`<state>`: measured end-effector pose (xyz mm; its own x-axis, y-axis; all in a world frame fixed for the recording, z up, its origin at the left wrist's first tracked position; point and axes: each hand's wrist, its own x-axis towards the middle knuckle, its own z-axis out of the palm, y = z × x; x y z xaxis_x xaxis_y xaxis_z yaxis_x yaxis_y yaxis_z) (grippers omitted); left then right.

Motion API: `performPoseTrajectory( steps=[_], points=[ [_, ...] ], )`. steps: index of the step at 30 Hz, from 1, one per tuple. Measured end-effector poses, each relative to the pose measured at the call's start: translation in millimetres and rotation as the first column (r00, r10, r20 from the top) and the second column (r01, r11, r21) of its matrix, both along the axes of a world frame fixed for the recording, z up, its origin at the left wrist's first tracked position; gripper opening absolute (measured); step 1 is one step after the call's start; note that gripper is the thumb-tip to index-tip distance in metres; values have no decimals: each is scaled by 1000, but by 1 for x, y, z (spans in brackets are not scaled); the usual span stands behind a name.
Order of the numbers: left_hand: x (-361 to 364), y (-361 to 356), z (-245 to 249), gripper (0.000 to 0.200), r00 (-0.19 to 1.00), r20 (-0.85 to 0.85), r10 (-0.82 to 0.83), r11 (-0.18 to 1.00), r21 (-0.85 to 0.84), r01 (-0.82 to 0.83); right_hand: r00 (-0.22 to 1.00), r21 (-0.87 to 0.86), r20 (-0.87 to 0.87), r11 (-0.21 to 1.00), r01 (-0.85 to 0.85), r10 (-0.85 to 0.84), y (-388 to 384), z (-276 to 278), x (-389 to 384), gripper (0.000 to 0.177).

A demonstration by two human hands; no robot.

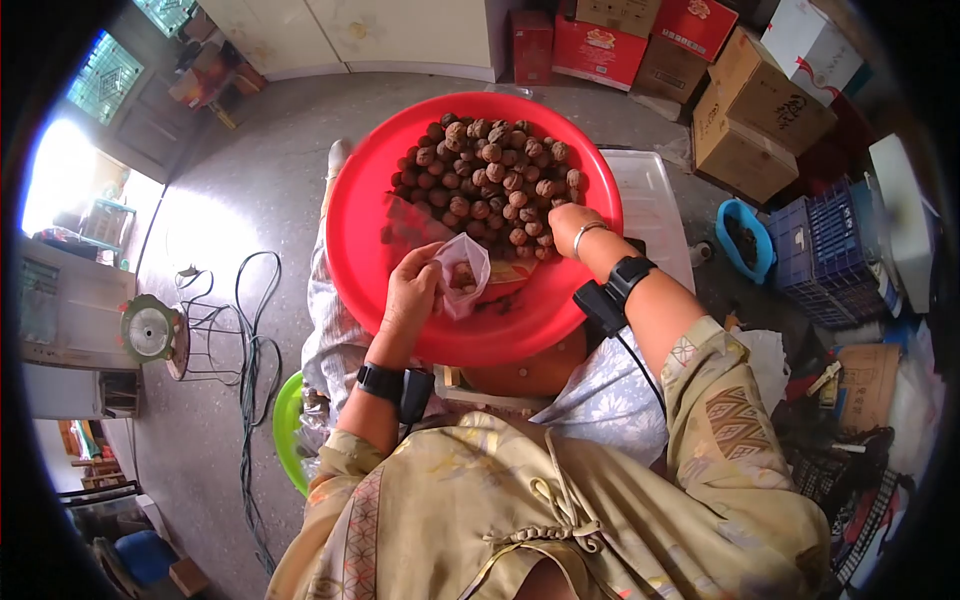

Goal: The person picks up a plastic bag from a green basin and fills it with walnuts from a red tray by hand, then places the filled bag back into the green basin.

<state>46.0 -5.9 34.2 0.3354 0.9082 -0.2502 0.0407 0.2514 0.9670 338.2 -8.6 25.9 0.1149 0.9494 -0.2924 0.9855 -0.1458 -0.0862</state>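
Observation:
A large red basin (365, 290) holds a heap of brown walnuts (490, 172), piled toward its far side. Over the basin's near left part, my left hand (412, 288) grips the edge of a small white bag (473, 262). The bag's mouth is open, and a few light brown pieces show inside. My right hand (574, 228) reaches to the right edge of the heap, its fingers bent down at the walnuts; what they hold, if anything, is hidden. Something flat and patterned lies below the heap, partly covered by the bag.
A green basin (288, 430) sits at the lower left, near a coiled cable (250, 400) on the floor. Cardboard boxes (745, 150) stand at the upper right. A blue basin (745, 238) and dark blue crates (825, 255) are on the right.

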Motion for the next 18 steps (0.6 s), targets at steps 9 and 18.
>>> performPoseTrajectory(
  steps=[9, 18],
  points=[
    [0, -1, 0, 31, 1000, 18, -11, 1000, 1, 11, 974, -75, 224, 997, -30, 46, 0, -33, -11, 33],
    [-3, 1, 0, 32, 999, 0, -45, 999, -5, 45, 987, -29, 54, 988, 151, -150, -6, -1, -20, 35]
  ],
)
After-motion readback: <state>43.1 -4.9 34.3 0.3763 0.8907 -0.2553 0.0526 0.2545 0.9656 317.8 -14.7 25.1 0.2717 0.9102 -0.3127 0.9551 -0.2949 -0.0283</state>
